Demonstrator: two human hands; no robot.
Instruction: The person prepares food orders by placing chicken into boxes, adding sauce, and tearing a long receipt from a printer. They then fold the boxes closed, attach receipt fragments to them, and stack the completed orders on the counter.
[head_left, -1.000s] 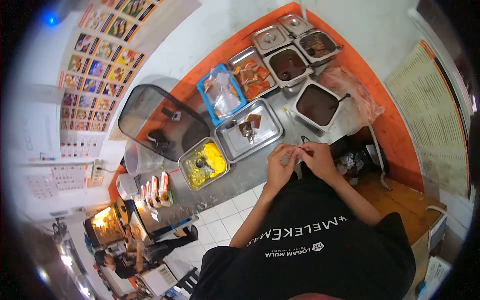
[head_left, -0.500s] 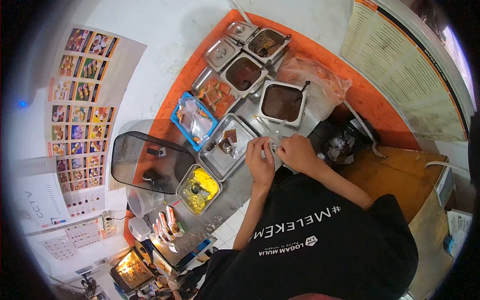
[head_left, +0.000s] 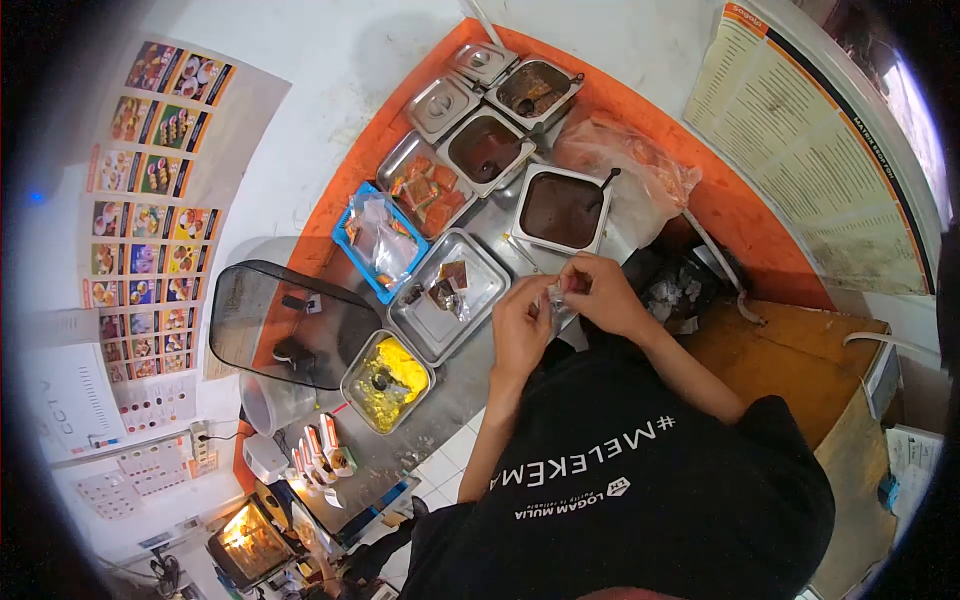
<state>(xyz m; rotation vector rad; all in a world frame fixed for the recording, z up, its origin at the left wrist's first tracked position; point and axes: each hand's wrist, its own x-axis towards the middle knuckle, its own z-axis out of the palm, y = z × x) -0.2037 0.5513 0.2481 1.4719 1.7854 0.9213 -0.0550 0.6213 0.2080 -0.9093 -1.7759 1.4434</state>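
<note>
Both hands are raised together over the near edge of the counter. Left hand: fingers curled, tips pinching the left side of a small clear bag. Right hand: fingers bent over the bag's top, pinching it from the right. The bag hangs between the two hands, above the counter and not resting on it; its contents are too small to make out. Just left of the hands lies a flat steel tray with a few dark sachets at its far end. Beyond the hands, toward the counter's back edge, sits a square pan of dark sauce with a spoon handle sticking out. Left of the tray at the near edge: a pan of yellow food. Behind the tray: a blue basket of clear bags, then a pan of orange sachets. At the far right corner lies a crumpled pink bag. A black mesh cover stands at the counter's left end.
</note>
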